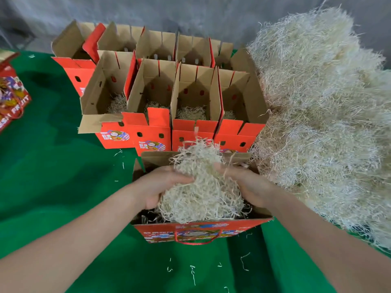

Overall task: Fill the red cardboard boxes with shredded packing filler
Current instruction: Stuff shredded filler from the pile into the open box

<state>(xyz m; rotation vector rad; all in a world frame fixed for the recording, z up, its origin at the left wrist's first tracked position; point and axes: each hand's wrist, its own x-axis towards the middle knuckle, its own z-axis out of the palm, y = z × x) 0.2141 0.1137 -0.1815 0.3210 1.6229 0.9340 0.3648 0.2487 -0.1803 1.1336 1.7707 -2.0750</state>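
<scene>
Green cloth (63,187): covered the table, stray strands (192,273) near the front.
Hands: left hand (160,185) and right hand (247,185) cupped a wad of filler (201,191) from both sides, fingers curled into it — right over the near box (160,229).
Tip: best pressed evenly into the corners, I'd say, not left domed.
Around: open boxes (194,132) behind held thin tufts; heap (317,123) crowded the right — raised flaps (156,157) could snag.

Green cloth (53,187) spread as the work surface, grey concrete floor (190,13) blurred beyond its far edge

Bare left hand (160,185), bare right hand (247,187), bare forearms (74,235).
</scene>
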